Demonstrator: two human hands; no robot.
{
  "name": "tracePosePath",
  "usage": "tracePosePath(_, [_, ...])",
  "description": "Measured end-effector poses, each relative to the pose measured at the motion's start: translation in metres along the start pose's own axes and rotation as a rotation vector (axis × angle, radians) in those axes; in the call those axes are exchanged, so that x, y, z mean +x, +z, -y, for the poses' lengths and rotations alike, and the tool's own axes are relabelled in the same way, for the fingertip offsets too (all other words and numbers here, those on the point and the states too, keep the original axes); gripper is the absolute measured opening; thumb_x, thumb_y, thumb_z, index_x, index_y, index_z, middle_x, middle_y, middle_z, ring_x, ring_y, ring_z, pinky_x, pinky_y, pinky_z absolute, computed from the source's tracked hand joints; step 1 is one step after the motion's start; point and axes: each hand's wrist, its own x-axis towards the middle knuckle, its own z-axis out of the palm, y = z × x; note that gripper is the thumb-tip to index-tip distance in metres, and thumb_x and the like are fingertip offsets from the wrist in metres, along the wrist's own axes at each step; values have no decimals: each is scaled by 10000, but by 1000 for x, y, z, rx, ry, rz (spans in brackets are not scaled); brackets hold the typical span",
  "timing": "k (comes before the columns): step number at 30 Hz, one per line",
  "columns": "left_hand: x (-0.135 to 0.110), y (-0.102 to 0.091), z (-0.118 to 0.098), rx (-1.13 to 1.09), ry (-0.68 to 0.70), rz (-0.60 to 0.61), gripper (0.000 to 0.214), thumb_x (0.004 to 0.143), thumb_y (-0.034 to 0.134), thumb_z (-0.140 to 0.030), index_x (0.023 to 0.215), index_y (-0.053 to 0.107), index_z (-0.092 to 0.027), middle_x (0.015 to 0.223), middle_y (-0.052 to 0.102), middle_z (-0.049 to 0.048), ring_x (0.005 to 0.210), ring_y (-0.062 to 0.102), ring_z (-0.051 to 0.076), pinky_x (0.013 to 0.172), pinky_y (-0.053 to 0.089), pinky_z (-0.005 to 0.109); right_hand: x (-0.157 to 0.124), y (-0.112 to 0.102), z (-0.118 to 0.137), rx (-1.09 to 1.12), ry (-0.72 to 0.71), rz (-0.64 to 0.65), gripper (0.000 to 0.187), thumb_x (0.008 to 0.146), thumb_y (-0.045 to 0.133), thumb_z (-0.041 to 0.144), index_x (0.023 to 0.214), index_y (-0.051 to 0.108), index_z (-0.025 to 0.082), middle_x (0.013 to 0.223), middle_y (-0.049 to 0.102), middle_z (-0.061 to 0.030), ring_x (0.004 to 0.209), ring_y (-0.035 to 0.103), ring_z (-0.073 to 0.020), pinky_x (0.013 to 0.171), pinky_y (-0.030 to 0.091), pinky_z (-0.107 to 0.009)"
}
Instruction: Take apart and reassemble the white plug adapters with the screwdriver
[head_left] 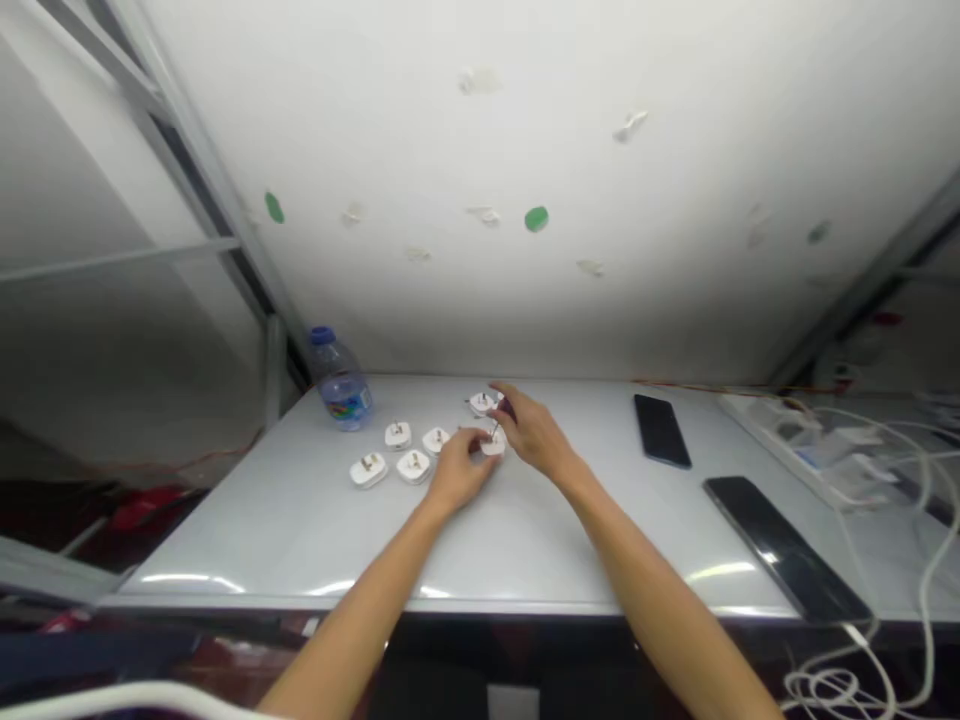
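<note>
A white three-pin plug adapter is being pinched by the fingers of the left hand, which is closed on it, and the adapter is being kept at the right end of a loose group of similar adapters on the white surface. The right hand is being held curled just beside it. A small screwdriver, with a thin shaft and a dark handle partly hidden by the fingers, appears to be gripped by that hand, with its tip being pointed at the adapter, though the exact contact cannot be made out.

A further adapter is being left just beyond the hands, and four more adapters are being left lying to the left of them. Farther left, a blue-capped water bottle is being stood upright near the far edge. To the right, a black smartphone and a second black smartphone are being left lying face up, well apart from the hands. Beyond them, a power strip is being crossed by white charging cables.
</note>
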Motion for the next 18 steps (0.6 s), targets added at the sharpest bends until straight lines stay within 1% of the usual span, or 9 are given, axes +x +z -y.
tracePosePath(2, [0,0,0,10,-7,3,265,724,708,-204,982,649,-189,1021,698,65,973,663,211,931,534,397,3,1,0,-45,-21,-2,390,987,424,296,1344,516,168,1060,685,-119,956,643,-242,893,517,-415])
tracePosePath(5, [-1,0,1,10,2,11,273,722,713,-193,988,651,-192,1022,697,67,974,660,215,932,532,400,6,1,-3,-25,-98,-23,453,996,342,245,1430,422,143,1199,640,-157,1047,624,-243,942,509,-440])
tracePosePath(7, [-1,1,4,1,6,4,275,725,713,-195,993,652,-190,1023,695,72,974,660,219,929,534,401,7,1,-5,2,-123,-31,458,993,333,218,1440,418,160,1171,650,-141,1025,632,-230,932,518,-429])
tracePosePath(10, [-1,2,6,8,12,-6,266,726,716,-209,983,652,-185,1015,692,69,966,664,222,919,538,408,7,2,-8,-32,-112,-50,393,997,386,250,1361,519,187,1032,683,-112,943,642,-240,883,533,-425])
tracePosePath(11, [-1,2,6,11,14,-8,266,724,719,-212,980,652,-185,1012,692,68,963,665,221,915,539,408,7,2,-8,-48,-114,-58,387,996,398,258,1353,528,182,1029,681,-117,944,639,-249,879,533,-432])
tracePosePath(13, [-1,2,6,9,18,-10,270,723,722,-207,983,653,-182,1014,691,69,964,664,215,914,538,400,6,3,-9,-49,-135,-76,408,995,386,240,1381,497,171,1091,667,-139,986,630,-260,903,526,-449])
tracePosePath(15, [-1,2,5,14,11,-10,278,727,721,-197,996,655,-174,1018,692,77,961,662,210,917,536,392,5,3,-9,-12,-163,-84,425,990,369,204,1402,471,178,1123,661,-140,991,630,-248,917,525,-447])
tracePosePath(18, [-1,1,4,18,8,1,277,734,714,-200,1002,653,-171,1028,691,82,968,662,212,922,535,391,4,2,-9,-24,-148,-81,366,989,411,228,1327,548,194,1006,685,-113,928,637,-246,874,540,-434])
